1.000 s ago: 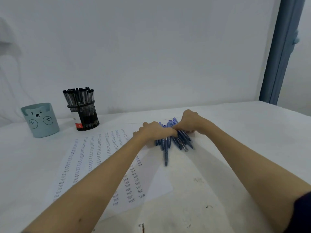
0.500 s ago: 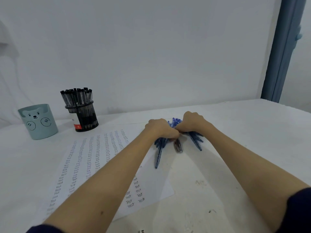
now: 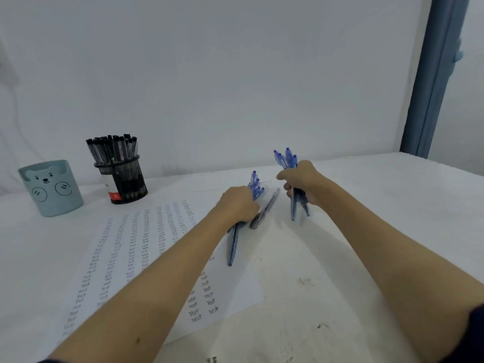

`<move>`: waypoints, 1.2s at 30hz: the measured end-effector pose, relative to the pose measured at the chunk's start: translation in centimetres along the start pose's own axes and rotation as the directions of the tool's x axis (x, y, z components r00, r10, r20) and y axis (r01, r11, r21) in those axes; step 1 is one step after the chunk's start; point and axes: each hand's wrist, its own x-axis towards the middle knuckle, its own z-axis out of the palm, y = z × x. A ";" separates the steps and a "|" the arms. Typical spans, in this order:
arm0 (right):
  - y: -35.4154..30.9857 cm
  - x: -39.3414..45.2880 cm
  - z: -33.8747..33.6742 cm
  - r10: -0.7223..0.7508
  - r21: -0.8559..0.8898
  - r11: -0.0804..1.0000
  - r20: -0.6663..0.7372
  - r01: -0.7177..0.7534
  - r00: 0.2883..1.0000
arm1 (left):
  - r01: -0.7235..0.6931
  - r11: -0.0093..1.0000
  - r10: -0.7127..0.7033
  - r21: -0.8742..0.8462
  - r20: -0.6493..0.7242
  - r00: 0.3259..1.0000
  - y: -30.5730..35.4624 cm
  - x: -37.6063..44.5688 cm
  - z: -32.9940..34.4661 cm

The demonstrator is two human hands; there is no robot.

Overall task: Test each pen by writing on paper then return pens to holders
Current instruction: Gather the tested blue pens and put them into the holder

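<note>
Now the testing looks done, because the paper [image 3: 146, 247] is full of rows of the word "Test". The step in hand looks like picking up the blue pens to put them back.

The left hand [image 3: 239, 205] curls tight round one bunch of blue pens [image 3: 255, 186], low down on the edge of the paper. One long pen in that bunch sticks out toward the person. The right hand [image 3: 301, 183] grips a second bunch [image 3: 286, 158], lifted up off the table [image 3: 353, 258] and standing nearly straight. One pen [image 3: 264, 209] lies alone on the table between the two hands.

Next, I think that lone pen needs picking up, and then the bunches must go into a holder. The bear cup [image 3: 51, 187] looks like the one for them, though I cannot see inside it. The mesh pot [image 3: 123, 179] is already packed with black pens [image 3: 112, 149].

The pens are thin, smooth plastic sticks, so a loose bunch could slip. The cup is round and pale blue with a bear face. The pot is black wire net. The paper is thin and flat.
</note>
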 end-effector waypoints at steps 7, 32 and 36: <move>-0.7 -0.1 0.8 -0.323 0.103 0.927 -0.263 0.359 0.909 | -0.024 0.987 -0.001 -0.162 -0.157 0.988 0.0 -1.0 0.4; -0.3 -0.9 1.6 -0.323 -0.395 0.891 -0.203 0.224 0.924 | -0.604 0.507 -0.268 -0.615 -0.779 0.568 0.3 -1.2 -2.6; 0.3 -1.1 2.5 -0.169 -0.726 0.674 0.030 0.137 0.985 | -0.501 0.555 -0.261 -0.664 -0.711 0.653 -0.9 -0.9 -1.8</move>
